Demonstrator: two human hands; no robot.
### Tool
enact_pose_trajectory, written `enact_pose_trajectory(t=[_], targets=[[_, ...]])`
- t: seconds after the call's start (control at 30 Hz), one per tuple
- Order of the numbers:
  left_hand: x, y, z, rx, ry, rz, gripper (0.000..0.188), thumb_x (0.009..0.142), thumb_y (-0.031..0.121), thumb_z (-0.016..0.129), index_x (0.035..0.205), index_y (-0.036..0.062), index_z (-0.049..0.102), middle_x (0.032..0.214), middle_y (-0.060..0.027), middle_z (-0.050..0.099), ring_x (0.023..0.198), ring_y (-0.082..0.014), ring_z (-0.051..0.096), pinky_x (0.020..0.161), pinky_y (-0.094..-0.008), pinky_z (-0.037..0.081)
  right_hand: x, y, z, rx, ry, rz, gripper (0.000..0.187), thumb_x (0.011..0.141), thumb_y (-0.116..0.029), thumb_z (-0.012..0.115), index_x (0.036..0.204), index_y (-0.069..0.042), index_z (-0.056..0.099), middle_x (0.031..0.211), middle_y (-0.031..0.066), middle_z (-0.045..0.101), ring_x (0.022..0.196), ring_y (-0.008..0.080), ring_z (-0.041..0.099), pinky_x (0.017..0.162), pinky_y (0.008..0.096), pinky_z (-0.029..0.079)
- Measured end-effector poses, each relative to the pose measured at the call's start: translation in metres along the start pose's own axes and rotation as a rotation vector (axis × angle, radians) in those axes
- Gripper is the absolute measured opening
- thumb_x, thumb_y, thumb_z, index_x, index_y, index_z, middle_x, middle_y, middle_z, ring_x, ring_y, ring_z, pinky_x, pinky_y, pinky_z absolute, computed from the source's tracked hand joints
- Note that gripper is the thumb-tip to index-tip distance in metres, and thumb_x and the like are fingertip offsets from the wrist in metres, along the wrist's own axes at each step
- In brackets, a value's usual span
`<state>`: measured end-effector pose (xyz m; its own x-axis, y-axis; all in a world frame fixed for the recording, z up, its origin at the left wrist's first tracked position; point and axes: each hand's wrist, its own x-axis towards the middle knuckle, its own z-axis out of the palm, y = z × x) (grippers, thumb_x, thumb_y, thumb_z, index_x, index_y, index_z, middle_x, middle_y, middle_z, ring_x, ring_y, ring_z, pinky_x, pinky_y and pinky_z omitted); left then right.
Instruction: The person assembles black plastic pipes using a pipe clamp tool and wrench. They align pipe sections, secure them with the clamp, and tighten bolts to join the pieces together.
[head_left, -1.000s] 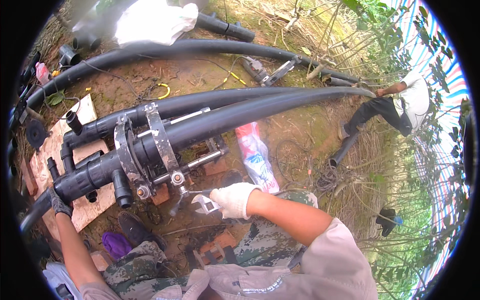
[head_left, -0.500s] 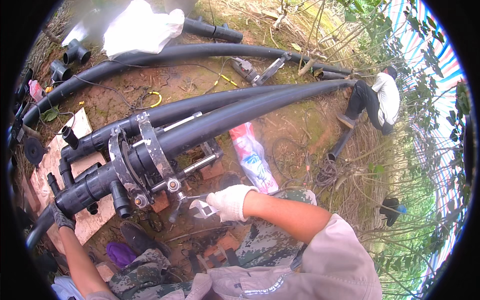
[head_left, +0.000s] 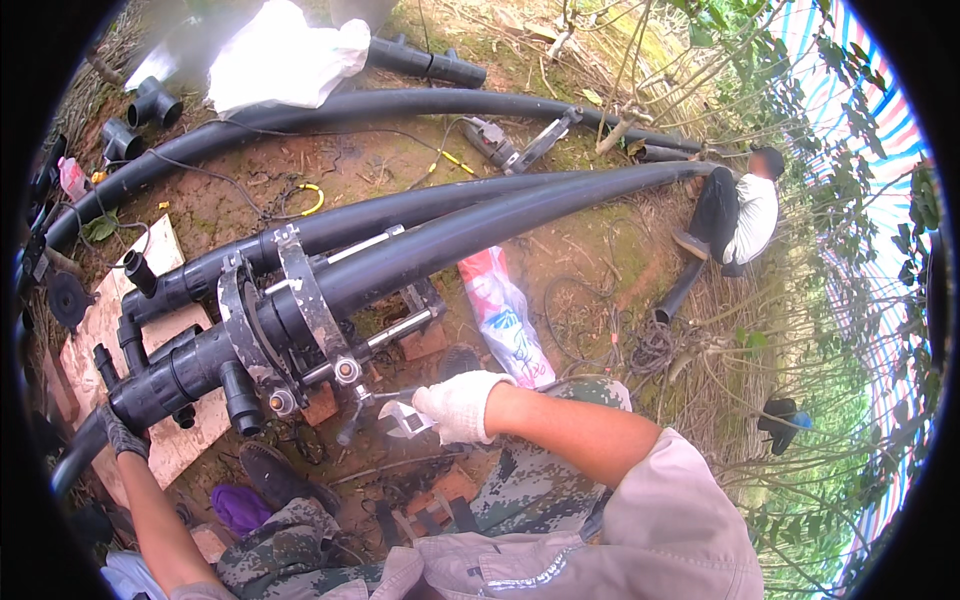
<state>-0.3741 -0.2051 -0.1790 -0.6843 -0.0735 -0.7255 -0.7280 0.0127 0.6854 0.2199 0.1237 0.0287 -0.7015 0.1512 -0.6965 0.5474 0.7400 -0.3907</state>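
My right hand (head_left: 463,405), in a white knit glove, is closed round an adjustable wrench (head_left: 407,420). The wrench's jaws point left, close to a metal handle (head_left: 362,402) on the pipe clamp (head_left: 243,315). That clamp's two scuffed rings encircle a thick black pipe (head_left: 420,252). On the left, my left hand (head_left: 124,434) wears a dark glove and grips the black pipe fitting (head_left: 150,397), its fingers partly hidden behind it. A short branch (head_left: 240,398) juts down from this fitting. Shiny guide rods (head_left: 395,330) run beside the clamp's rings.
A second black pipe (head_left: 330,228) lies just beyond, over a wooden board (head_left: 165,270). Farther off are a long curved pipe (head_left: 400,103), a white sack (head_left: 285,60) and a power tool (head_left: 490,140). A person (head_left: 745,215) sits at the far right. Bricks (head_left: 445,490) lie near my legs.
The person at the far right has shifted left and sits more upright, head raised. My hands, the wrench and the pipes stay almost where they were.
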Motion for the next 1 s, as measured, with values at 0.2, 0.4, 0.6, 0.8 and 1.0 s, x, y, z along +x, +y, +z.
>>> enact_pose_trajectory(t=[0.2, 0.4, 0.6, 0.8, 1.0], targets=[[0.032, 0.0, -0.011, -0.075, -0.043, -0.002, 0.082, 0.069, 0.084, 0.068, 0.124, 0.0226, 0.066, 0.117, 0.0012, 0.069, 0.098, -0.0205, 0.065, 0.077, -0.0329, 0.055, 0.002, -0.001, -0.001, 0.007, -0.015, -0.002, 0.031, 0.085, -0.018, 0.068, 0.108, 0.002, 0.061, 0.097, 0.0247, 0.072, 0.091, 0.0408, 0.072, 0.078, 0.0477, 0.056], [0.036, -0.002, -0.009, -0.065, -0.016, 0.0, 0.083, 0.071, 0.085, 0.065, 0.125, 0.0226, 0.065, 0.119, 0.001, 0.069, 0.099, -0.021, 0.065, 0.076, -0.0335, 0.054, 0.004, 0.0, 0.003, 0.001, -0.008, 0.005, 0.032, 0.085, -0.018, 0.069, 0.109, 0.001, 0.061, 0.098, 0.0246, 0.072, 0.091, 0.0407, 0.072, 0.078, 0.0475, 0.056], [0.036, 0.002, -0.012, -0.048, -0.001, 0.015, 0.081, 0.074, 0.085, 0.062, 0.127, 0.0236, 0.065, 0.12, 0.0009, 0.069, 0.1, -0.0213, 0.064, 0.076, -0.0342, 0.052, 0.004, 0.001, 0.003, 0.0, -0.01, -0.001, 0.033, 0.084, -0.018, 0.07, 0.109, 0.001, 0.061, 0.097, 0.0242, 0.073, 0.091, 0.0404, 0.072, 0.078, 0.0474, 0.056], [-0.007, -0.005, 0.011, -0.003, 0.044, 0.013, 0.081, 0.071, 0.084, 0.065, 0.125, 0.0236, 0.065, 0.118, 0.0013, 0.069, 0.097, -0.0203, 0.064, 0.073, -0.0319, 0.05, 0.0, 0.005, 0.002, 0.002, -0.014, 0.019, 0.032, 0.084, -0.018, 0.071, 0.108, 0.001, 0.061, 0.096, 0.0239, 0.073, 0.091, 0.0402, 0.072, 0.078, 0.0471, 0.056], [0.014, 0.0, -0.021, -0.073, -0.163, 0.078, 0.074, 0.077, 0.081, 0.062, 0.127, 0.0266, 0.063, 0.117, -0.0022, 0.069, 0.097, -0.0247, 0.065, 0.074, -0.0378, 0.054, 0.013, -0.003, 0.002, -0.015, -0.02, 0.006, 0.03, 0.085, -0.02, 0.069, 0.107, -0.001, 0.061, 0.095, 0.0238, 0.072, 0.091, 0.0405, 0.072, 0.078, 0.0477, 0.056]])
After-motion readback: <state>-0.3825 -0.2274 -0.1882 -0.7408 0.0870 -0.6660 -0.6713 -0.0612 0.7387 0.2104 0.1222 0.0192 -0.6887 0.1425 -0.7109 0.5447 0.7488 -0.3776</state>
